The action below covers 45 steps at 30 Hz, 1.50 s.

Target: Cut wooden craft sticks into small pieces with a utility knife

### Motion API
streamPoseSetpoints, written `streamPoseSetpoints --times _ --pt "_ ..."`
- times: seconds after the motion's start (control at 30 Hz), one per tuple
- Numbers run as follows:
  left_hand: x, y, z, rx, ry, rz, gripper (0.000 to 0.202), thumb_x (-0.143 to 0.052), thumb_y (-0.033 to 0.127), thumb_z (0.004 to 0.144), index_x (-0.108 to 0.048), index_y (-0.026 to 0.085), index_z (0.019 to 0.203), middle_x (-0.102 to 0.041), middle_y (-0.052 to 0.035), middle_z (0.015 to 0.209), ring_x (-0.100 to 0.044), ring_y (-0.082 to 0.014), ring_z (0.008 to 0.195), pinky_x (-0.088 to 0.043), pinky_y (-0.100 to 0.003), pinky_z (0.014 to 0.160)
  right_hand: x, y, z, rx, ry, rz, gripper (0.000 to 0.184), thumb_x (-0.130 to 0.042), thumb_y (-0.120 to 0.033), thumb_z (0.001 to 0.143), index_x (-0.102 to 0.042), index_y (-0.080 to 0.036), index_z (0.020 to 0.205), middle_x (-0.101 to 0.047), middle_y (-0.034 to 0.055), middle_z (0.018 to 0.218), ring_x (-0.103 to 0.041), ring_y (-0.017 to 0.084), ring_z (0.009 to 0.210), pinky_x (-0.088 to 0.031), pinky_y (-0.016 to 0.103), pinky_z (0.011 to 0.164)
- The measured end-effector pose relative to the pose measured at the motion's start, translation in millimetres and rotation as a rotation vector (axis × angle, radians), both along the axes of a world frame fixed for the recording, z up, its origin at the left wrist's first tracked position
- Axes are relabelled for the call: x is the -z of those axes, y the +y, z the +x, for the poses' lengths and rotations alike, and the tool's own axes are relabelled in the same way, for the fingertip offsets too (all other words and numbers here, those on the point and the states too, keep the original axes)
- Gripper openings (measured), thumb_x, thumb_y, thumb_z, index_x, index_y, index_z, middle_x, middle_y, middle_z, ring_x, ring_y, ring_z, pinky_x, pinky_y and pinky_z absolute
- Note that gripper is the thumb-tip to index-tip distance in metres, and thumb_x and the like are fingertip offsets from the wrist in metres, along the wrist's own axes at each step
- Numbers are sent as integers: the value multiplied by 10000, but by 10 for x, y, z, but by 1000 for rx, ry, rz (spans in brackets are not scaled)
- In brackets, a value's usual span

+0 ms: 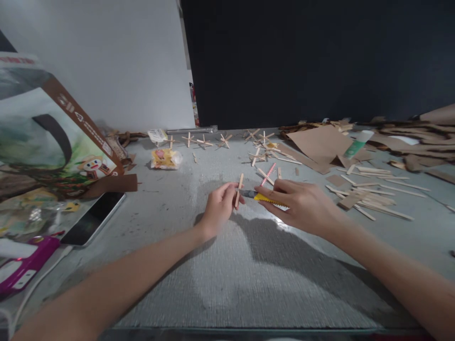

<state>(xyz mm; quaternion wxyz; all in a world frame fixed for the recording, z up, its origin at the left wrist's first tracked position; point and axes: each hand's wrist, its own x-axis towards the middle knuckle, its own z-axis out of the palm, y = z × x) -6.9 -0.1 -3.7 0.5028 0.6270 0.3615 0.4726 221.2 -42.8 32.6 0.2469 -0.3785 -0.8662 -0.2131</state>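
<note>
Near the middle of the table, my left hand (222,204) pinches a small flat wooden stick (241,183), which stands tilted up between the fingers. My right hand (302,201) grips a yellow utility knife (268,201) with its blade pointing left. The blade's tip meets the stick close to my left fingertips; whether it cuts in, I cannot tell. Just beyond the knife lie a pink patterned pen (268,174) and another loose stick (265,176). Farther back, several crossed stick pieces (225,140) stand in a row.
At right lie a pile of wooden sticks (380,203), brown cardboard (314,146) and a green-and-white glue stick (358,144). A yellow snack packet (165,159) sits back left. Along the left are a phone (94,219), a purple power strip (30,265) and a large printed bag (53,128).
</note>
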Motion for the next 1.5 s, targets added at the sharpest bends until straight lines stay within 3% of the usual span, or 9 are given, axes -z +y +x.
streamPoseSetpoints --times 0.23,0.6,0.73,0.9,1.2,1.4,1.5 --pt "29 138 -9 114 -104 -151 530 -741 690 859 -683 173 961 -701 -32 704 -609 -141 551 -465 -270 549 -50 -34 10 20 -73 15 364 -462 -387 1129 -769 -215 1224 -670 54 812 -568 153 636 -320 303 579" --pt "8 167 -48 200 -111 -193 453 -818 596 833 -681 169 896 -704 -31 695 -623 -135 551 -489 -271 571 -90 -66 -10 -2 -135 54 372 -445 -367 1139 -766 -193 1209 -660 54 782 -574 157 639 -307 313 590" --pt "12 188 -67 240 -119 -238 427 -816 523 861 -715 157 1055 -707 -23 700 -630 -140 540 -482 -274 558 -74 -66 -8 7 -139 39 375 -434 -362 1138 -757 -194 1226 -658 51 779 -576 162 643 -309 319 591" --pt "27 213 -88 248 -82 -271 580 -797 454 892 -690 137 1365 -693 -12 689 -616 -137 580 -443 -270 574 -73 -79 -15 -7 -138 24 342 -459 -339 1127 -758 -190 1203 -651 42 771 -578 159 637 -295 328 591" --pt "-38 197 -110 308 -37 -261 377 -694 316 931 -760 152 1264 -544 29 628 -475 -111 568 -334 -268 581 -80 -117 -64 1 -114 -74 370 -447 -348 1131 -777 -187 1169 -634 31 735 -543 151 604 -253 323 589" --pt "-37 164 -82 267 -30 -266 316 -636 416 965 -741 178 1144 -424 67 569 -358 -97 472 -271 -258 519 -73 -180 -142 57 -54 -195 381 -451 -384 1131 -781 -199 1174 -623 27 741 -537 149 610 -240 316 585" --pt "-36 166 -70 283 -62 -302 315 -609 385 950 -761 168 1119 -339 79 558 -272 -95 466 -256 -262 515 -82 -213 -176 84 -55 -215 386 -447 -393 1131 -781 -205 1169 -622 30 749 -527 154 607 -228 320 584"
